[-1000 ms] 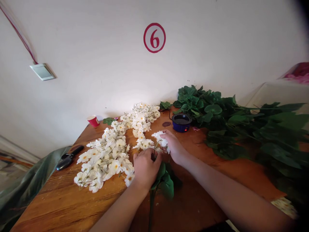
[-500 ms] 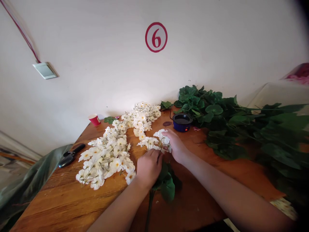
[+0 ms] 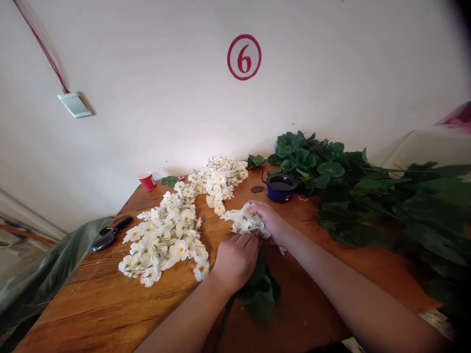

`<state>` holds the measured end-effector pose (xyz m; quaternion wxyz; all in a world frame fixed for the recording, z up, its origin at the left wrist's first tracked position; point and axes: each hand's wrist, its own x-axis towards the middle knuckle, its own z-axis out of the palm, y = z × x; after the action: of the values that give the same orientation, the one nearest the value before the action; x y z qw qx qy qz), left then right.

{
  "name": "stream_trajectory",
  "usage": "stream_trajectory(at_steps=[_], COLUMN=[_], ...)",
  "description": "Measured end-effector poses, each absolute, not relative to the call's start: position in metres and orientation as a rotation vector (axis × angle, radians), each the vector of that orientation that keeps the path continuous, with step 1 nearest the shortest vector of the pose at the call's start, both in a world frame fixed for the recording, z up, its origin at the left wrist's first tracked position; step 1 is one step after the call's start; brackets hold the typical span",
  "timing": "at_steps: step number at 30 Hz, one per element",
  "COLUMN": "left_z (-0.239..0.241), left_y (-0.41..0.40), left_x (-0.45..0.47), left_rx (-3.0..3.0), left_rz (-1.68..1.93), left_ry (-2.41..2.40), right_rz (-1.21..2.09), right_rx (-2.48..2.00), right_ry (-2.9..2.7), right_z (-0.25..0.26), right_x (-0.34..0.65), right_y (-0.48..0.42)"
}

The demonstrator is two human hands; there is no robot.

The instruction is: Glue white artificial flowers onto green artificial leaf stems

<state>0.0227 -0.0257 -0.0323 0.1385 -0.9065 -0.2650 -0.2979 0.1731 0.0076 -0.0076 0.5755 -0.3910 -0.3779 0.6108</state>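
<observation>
Red-ringed 6 (image 3: 244, 57) marks the wall (image 3: 154, 108) above; left hand (image 3: 235, 262) and right hand (image 3: 268, 220) clamp white blossoms (image 3: 245, 220).

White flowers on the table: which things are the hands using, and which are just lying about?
In use:
the white flower spray between the left hand and the right hand; the green leafy stem below the left hand.

Lying about:
the pile of white flower sprays; the black-handled shears; the red paper cup; the small blue round device; the heap of green leaf stems.
</observation>
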Motion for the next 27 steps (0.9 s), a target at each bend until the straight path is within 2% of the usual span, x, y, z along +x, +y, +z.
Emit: stream_trajectory(at_steps=[4,10,15,27], left_z=[-0.033,-0.033,-0.029,-0.024], left_y=[-0.028,-0.029,-0.030,-0.023], left_x=[0.024,0.024,0.024,0.024], left_rx=[-2.621,-2.604,-2.573,-2.566], left_rz=[-0.854,-0.843,-0.859,-0.991], left_ry=[-0.682,-0.604,-0.611,-1.121], right_rz=[1.441,1.382,1.411,1.134], right_rx=[-0.927,-1.030,-0.948,-0.956], right_ry=[-1.014,-0.969,-0.916,-0.861], right_z=[-0.009,-0.009,-0.012,0.003], right_x=[0.174,0.176,0.179,0.177], right_y=[0.008,0.008,0.013,0.005])
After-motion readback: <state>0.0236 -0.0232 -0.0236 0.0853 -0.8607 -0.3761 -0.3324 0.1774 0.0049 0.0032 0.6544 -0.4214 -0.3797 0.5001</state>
